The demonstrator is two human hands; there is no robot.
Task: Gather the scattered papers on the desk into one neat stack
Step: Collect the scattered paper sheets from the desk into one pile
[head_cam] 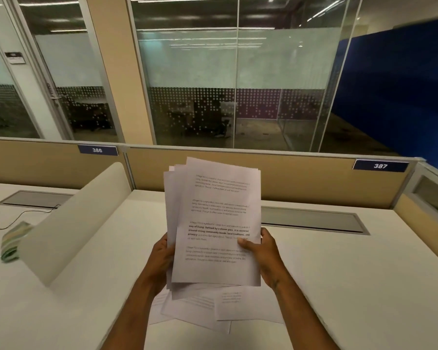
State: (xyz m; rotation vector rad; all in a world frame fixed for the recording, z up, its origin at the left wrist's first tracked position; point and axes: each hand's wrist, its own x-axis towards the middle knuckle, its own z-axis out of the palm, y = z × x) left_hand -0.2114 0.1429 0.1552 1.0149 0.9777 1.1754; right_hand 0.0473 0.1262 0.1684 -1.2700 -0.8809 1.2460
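Note:
I hold a bundle of white printed papers (pixel 213 210) upright above the white desk (pixel 339 274), its sheets fanned unevenly at the top and left edges. My left hand (pixel 161 258) grips the bundle's left edge from behind, fingers mostly hidden by the sheets. My right hand (pixel 264 251) grips the right edge with the thumb across the front page. Below the bundle, several loose papers (pixel 220 309) lie overlapping and askew on the desk between my forearms.
A curved white divider panel (pixel 76 223) stands to the left. Beyond it lie a folded striped cloth (pixel 12 242) and a thin black cable (pixel 23 215). A grey cable tray (pixel 314 221) runs along the back, below a tan partition (pixel 288 170) labelled 387.

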